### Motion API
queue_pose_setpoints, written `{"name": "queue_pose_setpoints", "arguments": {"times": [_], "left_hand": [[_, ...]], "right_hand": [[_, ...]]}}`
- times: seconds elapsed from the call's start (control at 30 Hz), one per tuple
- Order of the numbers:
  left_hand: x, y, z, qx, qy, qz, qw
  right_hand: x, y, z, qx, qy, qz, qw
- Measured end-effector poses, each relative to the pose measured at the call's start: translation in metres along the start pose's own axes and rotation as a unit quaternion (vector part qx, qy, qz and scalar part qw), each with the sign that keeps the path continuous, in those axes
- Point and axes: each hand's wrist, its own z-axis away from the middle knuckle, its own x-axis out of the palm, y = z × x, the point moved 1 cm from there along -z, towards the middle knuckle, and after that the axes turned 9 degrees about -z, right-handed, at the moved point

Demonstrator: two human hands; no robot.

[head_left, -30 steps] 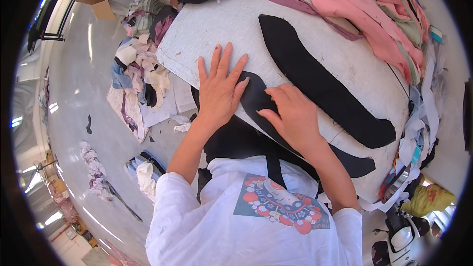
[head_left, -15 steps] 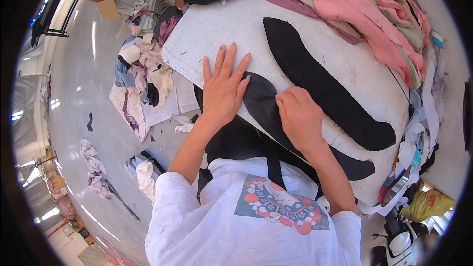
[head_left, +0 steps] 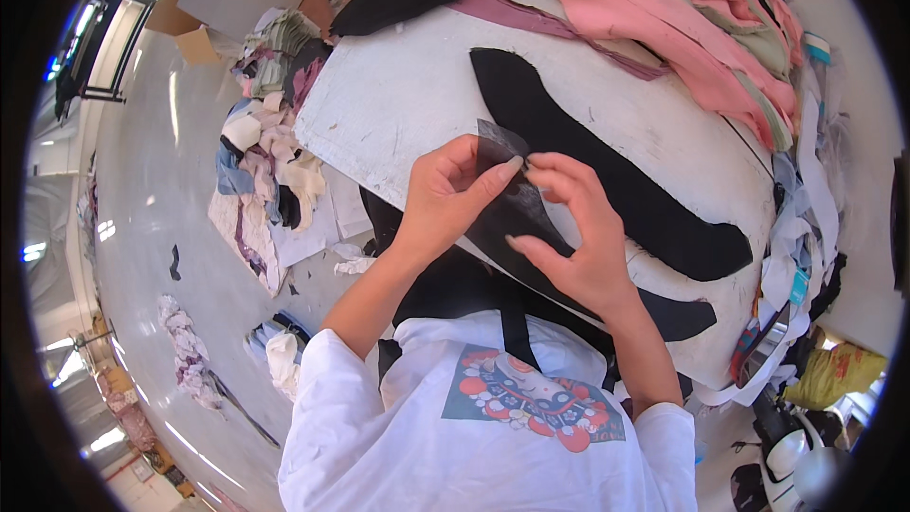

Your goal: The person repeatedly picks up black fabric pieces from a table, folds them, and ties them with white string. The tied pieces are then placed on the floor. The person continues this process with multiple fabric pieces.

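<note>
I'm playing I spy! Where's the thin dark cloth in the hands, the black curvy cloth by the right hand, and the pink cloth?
Thin dark cloth (head_left: 527, 221): head view, on its middle.
Black curvy cloth (head_left: 621, 173): head view, on its middle.
Pink cloth (head_left: 649, 28): head view, on its top layer.

At the centre of the frame the dark strip (head_left: 517, 235) looked like thin, smooth, partly sheer cloth, the black strip (head_left: 607, 156) beside it matt cloth, the pale table (head_left: 379, 100) scuffed and dull, the upper-left box (head_left: 196, 44) plain cardboard, and the left-hand floor (head_left: 147, 228) smooth and glossy.
</note>
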Motion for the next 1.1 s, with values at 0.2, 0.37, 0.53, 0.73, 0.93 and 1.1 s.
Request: {"name": "queue_pose_setpoints", "arguments": {"times": [0.2, 0.37, 0.53, 0.73, 0.93, 1.1], "left_hand": [[0.004, -0.003, -0.024, 0.018, 0.037, 0.058, 0.997], [0.009, -0.004, -0.036, -0.044, 0.041, 0.086, 0.995], [0.002, -0.002, -0.053, -0.028, 0.059, -0.023, 0.998], [-0.008, -0.011, -0.084, 0.015, 0.160, -0.179, 0.971], [-0.016, -0.025, -0.103, 0.043, 0.210, -0.304, 0.928], [-0.016, -0.026, -0.106, 0.040, 0.219, -0.342, 0.913]], "right_hand": [[-0.080, 0.005, 0.052, 0.341, -0.024, -0.230, 0.911], [-0.167, -0.021, 0.119, 0.372, 0.071, -0.147, 0.914], [-0.180, -0.040, 0.116, 0.327, 0.082, -0.072, 0.939], [-0.168, -0.012, 0.081, 0.330, 0.088, 0.014, 0.940], [-0.168, 0.007, 0.070, 0.318, 0.098, 0.033, 0.942], [-0.170, 0.011, 0.066, 0.321, 0.098, 0.060, 0.940]]}}
